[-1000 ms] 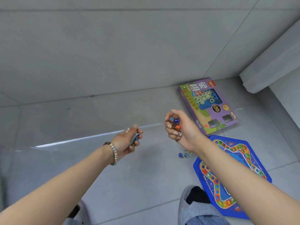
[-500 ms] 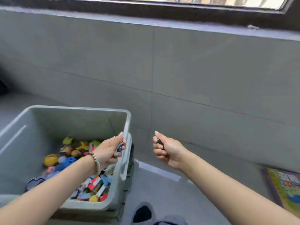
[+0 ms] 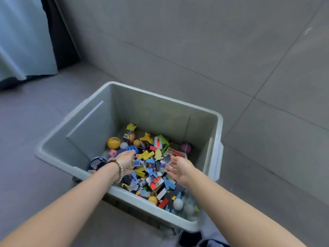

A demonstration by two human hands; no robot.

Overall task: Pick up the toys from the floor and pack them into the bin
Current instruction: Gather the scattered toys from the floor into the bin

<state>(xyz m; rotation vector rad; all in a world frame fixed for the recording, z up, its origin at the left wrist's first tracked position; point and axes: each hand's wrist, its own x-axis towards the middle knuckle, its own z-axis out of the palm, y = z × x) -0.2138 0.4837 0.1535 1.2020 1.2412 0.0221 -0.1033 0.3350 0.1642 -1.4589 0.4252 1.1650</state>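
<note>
Grey tiled floor (image 3: 35, 122), matching grey tiled wall (image 3: 178, 41) behind, pale blue curtain (image 3: 23, 41) hanging at far left with a dark gap beside it. Bin (image 3: 151, 114) stands on the floor near the wall, pale green plastic, open top, about a third full. Toys (image 3: 151, 168) lie heaped toward its near and right sides: flat coloured pieces, small blocks, cards. Balls sit along the heap's far edge, an orange ball (image 3: 114, 143) on the left and a purple ball (image 3: 186, 147) in the far right corner. Left hand (image 3: 125, 160), bead bracelet (image 3: 119, 168) at the wrist, is inside the bin over the heap, fingers straight, gripping nothing visible. Right hand (image 3: 179, 168) is likewise low over the heap, fingers spread wide, palm down, nothing held. Small bits between the two hands are blurred; cannot tell whether they are falling or lying. Judgement: the pieces look light, hard and loose, the balls prone to roll, so further pickups suit a cupped handful rather than a fingertip pinch. The bin looks stiff and is best taken by the rim lips at its short ends.
</note>
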